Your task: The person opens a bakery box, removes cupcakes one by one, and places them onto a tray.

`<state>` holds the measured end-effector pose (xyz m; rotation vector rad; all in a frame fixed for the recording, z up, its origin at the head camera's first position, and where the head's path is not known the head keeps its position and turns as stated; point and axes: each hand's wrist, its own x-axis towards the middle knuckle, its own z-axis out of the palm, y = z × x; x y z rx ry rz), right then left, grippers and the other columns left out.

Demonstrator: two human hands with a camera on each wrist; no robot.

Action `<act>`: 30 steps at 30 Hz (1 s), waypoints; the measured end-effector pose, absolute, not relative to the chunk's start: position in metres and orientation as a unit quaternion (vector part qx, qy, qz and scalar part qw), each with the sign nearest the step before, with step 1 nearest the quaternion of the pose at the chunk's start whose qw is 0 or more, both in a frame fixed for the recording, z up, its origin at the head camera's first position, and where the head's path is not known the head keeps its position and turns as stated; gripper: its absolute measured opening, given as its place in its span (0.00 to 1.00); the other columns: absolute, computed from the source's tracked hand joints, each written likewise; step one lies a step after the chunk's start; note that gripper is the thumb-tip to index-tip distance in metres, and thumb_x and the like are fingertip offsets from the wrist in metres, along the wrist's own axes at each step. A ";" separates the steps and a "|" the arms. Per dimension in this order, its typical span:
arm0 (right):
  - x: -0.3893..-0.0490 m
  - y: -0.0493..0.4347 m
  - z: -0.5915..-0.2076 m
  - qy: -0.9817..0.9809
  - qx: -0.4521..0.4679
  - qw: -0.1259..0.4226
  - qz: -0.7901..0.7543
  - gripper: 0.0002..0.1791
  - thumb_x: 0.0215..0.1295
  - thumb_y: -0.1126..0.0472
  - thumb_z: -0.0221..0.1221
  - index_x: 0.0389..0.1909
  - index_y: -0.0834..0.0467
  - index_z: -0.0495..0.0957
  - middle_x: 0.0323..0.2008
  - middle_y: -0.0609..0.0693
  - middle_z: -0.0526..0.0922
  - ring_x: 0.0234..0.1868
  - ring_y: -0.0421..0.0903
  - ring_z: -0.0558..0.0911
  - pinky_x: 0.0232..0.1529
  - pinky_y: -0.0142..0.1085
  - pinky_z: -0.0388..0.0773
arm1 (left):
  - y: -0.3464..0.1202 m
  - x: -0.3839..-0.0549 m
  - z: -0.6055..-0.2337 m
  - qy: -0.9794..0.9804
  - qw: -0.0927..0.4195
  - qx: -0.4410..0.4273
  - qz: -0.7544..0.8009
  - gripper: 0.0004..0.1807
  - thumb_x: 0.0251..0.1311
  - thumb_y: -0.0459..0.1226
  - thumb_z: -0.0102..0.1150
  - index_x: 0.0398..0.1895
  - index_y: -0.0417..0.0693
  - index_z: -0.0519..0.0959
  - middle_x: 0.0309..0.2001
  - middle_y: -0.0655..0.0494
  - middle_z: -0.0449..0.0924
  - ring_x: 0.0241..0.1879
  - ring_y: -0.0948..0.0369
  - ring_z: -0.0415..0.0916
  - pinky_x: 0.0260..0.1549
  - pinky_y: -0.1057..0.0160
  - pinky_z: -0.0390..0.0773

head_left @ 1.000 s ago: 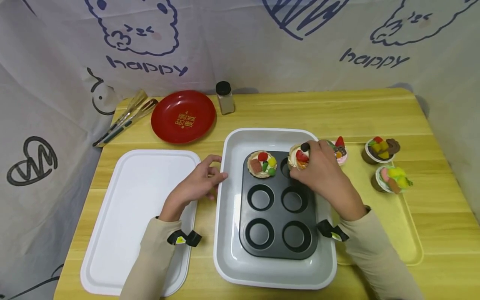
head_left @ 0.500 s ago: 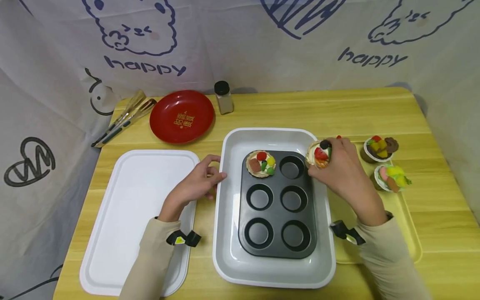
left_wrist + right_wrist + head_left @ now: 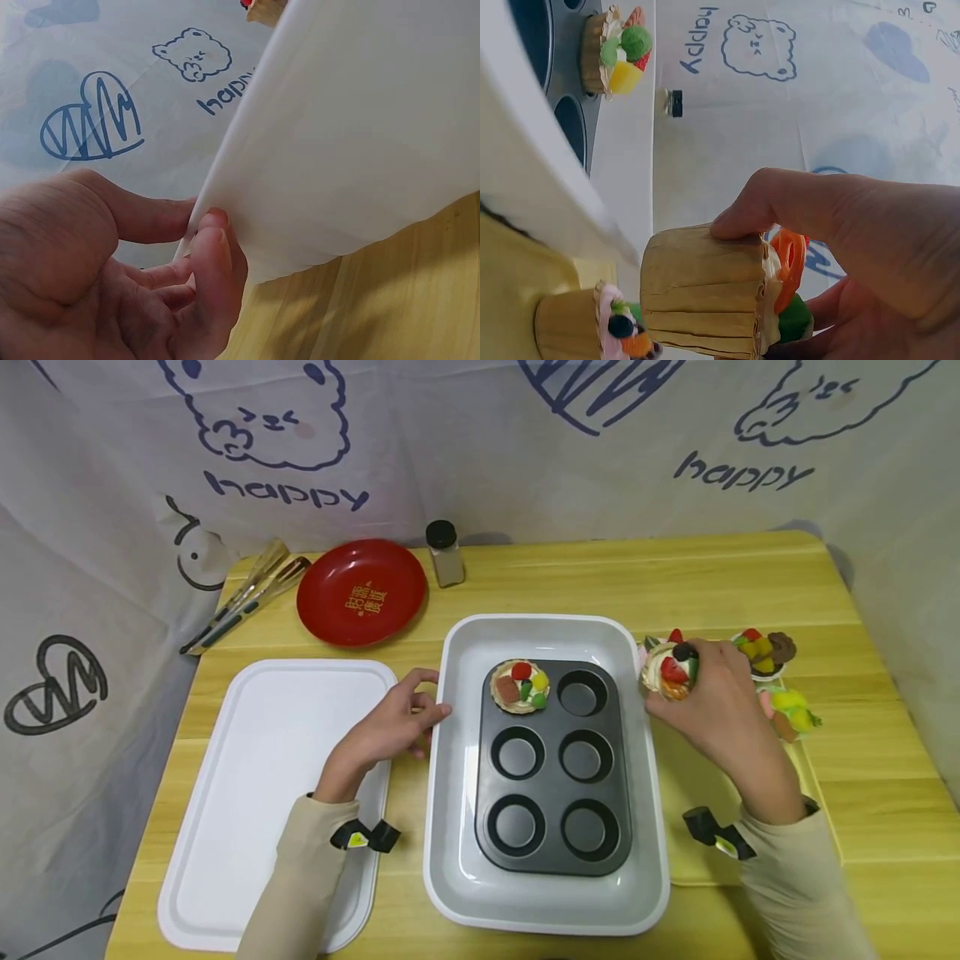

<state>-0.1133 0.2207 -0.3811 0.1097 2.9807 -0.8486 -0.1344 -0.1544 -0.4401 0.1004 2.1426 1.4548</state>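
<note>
My right hand [image 3: 723, 718] holds a cupcake [image 3: 666, 672] topped with cream, strawberry and a dark berry. In the right wrist view, thumb and fingers grip the pleated tan wrapper [image 3: 701, 289] of that cupcake, which is tipped sideways in the picture. A dark muffin pan [image 3: 553, 777] lies inside a deep white tray [image 3: 658, 852]. Another cupcake [image 3: 520, 687] fills the pan's far left cup; the other cups are bare. My left hand [image 3: 390, 722] pinches the deep tray's left rim [image 3: 225, 161] between thumb and finger.
A yellow tray [image 3: 705, 827] lies to the right, partly under my right arm. Near it stand a pink-creamed cupcake [image 3: 607, 330] and two more cupcakes [image 3: 791, 714]. Left are a flat white tray [image 3: 277, 777], red plate [image 3: 363, 627], tongs [image 3: 243, 610] and a shaker jar [image 3: 447, 564].
My right hand has carried the cupcake from above the pan's far right cup, now uncovered, rightward past the tray's rim. The left hand has stayed at the left rim.
</note>
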 end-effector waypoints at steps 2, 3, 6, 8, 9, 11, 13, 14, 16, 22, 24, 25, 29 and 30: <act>-0.111 0.225 -0.381 0.963 0.046 0.023 -0.265 0.44 0.54 0.51 0.67 0.64 0.74 0.63 0.55 0.70 0.66 0.54 0.65 0.66 0.43 0.59 0.71 | -0.154 -0.134 -0.440 0.796 0.271 0.037 0.540 0.29 0.71 0.39 0.56 0.70 0.43 0.58 0.39 0.38 0.77 0.28 0.53 0.75 0.22 0.60 0.82; -0.109 0.227 -0.382 0.964 0.049 0.025 -0.260 0.44 0.55 0.50 0.67 0.64 0.74 0.63 0.55 0.70 0.67 0.53 0.65 0.66 0.42 0.59 0.72 | -0.154 -0.134 -0.439 0.796 0.271 0.037 0.539 0.29 0.71 0.39 0.56 0.70 0.43 0.58 0.39 0.38 0.77 0.29 0.53 0.75 0.22 0.60 0.82; -0.106 0.233 -0.384 0.966 0.050 0.028 -0.251 0.45 0.56 0.49 0.67 0.64 0.76 0.63 0.55 0.71 0.66 0.51 0.65 0.67 0.39 0.59 0.74 | -0.154 -0.134 -0.439 0.797 0.271 0.038 0.538 0.29 0.71 0.39 0.56 0.70 0.43 0.58 0.39 0.38 0.77 0.29 0.52 0.75 0.23 0.60 0.82; -0.103 0.236 -0.386 0.968 0.052 0.034 -0.244 0.46 0.56 0.49 0.67 0.64 0.76 0.62 0.56 0.73 0.65 0.51 0.66 0.67 0.39 0.59 0.74 | -0.154 -0.134 -0.439 0.798 0.270 0.039 0.537 0.29 0.71 0.39 0.56 0.70 0.43 0.58 0.39 0.38 0.78 0.29 0.52 0.75 0.23 0.60 0.82; -0.102 0.238 -0.388 0.968 0.053 0.036 -0.242 0.46 0.55 0.50 0.68 0.64 0.77 0.62 0.56 0.73 0.65 0.50 0.66 0.68 0.40 0.60 0.74 | -0.154 -0.134 -0.439 0.798 0.270 0.039 0.537 0.29 0.71 0.39 0.56 0.70 0.43 0.58 0.39 0.38 0.78 0.30 0.52 0.75 0.23 0.60 0.82; -0.101 0.240 -0.391 0.968 0.056 0.043 -0.241 0.46 0.54 0.51 0.68 0.64 0.78 0.61 0.57 0.75 0.64 0.52 0.68 0.67 0.42 0.63 0.73 | -0.154 -0.134 -0.439 0.798 0.271 0.040 0.537 0.29 0.71 0.39 0.55 0.70 0.43 0.58 0.39 0.38 0.78 0.30 0.52 0.75 0.23 0.60 0.82; -0.099 0.241 -0.395 0.968 0.058 0.047 -0.241 0.47 0.54 0.52 0.69 0.64 0.79 0.61 0.57 0.76 0.64 0.53 0.70 0.67 0.45 0.65 0.71 | -0.154 -0.134 -0.439 0.797 0.271 0.040 0.538 0.29 0.71 0.39 0.55 0.70 0.43 0.58 0.40 0.38 0.78 0.30 0.52 0.75 0.23 0.60 0.82; -0.099 0.241 -0.397 0.967 0.058 0.048 -0.244 0.47 0.53 0.52 0.69 0.64 0.79 0.61 0.57 0.76 0.65 0.54 0.71 0.66 0.47 0.66 0.70 | -0.154 -0.134 -0.439 0.797 0.271 0.040 0.538 0.29 0.71 0.39 0.55 0.70 0.43 0.58 0.40 0.38 0.77 0.30 0.52 0.75 0.23 0.60 0.82; -0.098 0.242 -0.401 0.965 0.056 0.048 -0.253 0.46 0.53 0.53 0.69 0.63 0.80 0.62 0.56 0.77 0.65 0.56 0.72 0.65 0.50 0.66 0.68 | -0.154 -0.134 -0.439 0.796 0.272 0.040 0.539 0.29 0.71 0.39 0.55 0.70 0.43 0.58 0.40 0.38 0.77 0.29 0.52 0.75 0.23 0.60 0.82; -0.095 0.244 -0.414 0.959 0.047 0.045 -0.275 0.44 0.52 0.57 0.69 0.60 0.82 0.63 0.54 0.77 0.66 0.55 0.70 0.64 0.52 0.63 0.68 | -0.154 -0.135 -0.440 0.798 0.272 0.039 0.537 0.29 0.71 0.39 0.55 0.70 0.44 0.58 0.40 0.38 0.78 0.30 0.52 0.76 0.23 0.59 0.83; -0.094 0.244 -0.418 0.959 0.044 0.046 -0.278 0.43 0.51 0.57 0.70 0.59 0.83 0.64 0.52 0.77 0.67 0.54 0.70 0.65 0.52 0.63 0.68 | -0.154 -0.135 -0.441 0.797 0.272 0.040 0.537 0.29 0.71 0.40 0.55 0.70 0.44 0.58 0.40 0.38 0.78 0.29 0.52 0.76 0.23 0.59 0.83; -0.093 0.244 -0.420 0.958 0.043 0.046 -0.280 0.43 0.51 0.57 0.70 0.58 0.83 0.64 0.52 0.77 0.67 0.54 0.69 0.65 0.52 0.62 0.68 | -0.154 -0.135 -0.441 0.797 0.272 0.040 0.537 0.29 0.71 0.39 0.55 0.70 0.43 0.58 0.39 0.39 0.78 0.29 0.52 0.76 0.23 0.59 0.83; -0.091 0.244 -0.426 0.957 0.043 0.051 -0.283 0.44 0.51 0.56 0.70 0.58 0.83 0.64 0.50 0.76 0.67 0.51 0.68 0.67 0.51 0.62 0.69 | -0.154 -0.134 -0.441 0.797 0.271 0.041 0.538 0.29 0.71 0.39 0.55 0.70 0.43 0.58 0.38 0.39 0.78 0.29 0.52 0.75 0.22 0.60 0.82; -0.091 0.244 -0.427 0.957 0.044 0.051 -0.283 0.44 0.51 0.55 0.70 0.58 0.83 0.64 0.50 0.75 0.67 0.51 0.68 0.67 0.51 0.62 0.69 | -0.154 -0.134 -0.441 0.797 0.271 0.041 0.538 0.29 0.71 0.39 0.55 0.70 0.43 0.58 0.38 0.39 0.78 0.29 0.52 0.75 0.22 0.60 0.82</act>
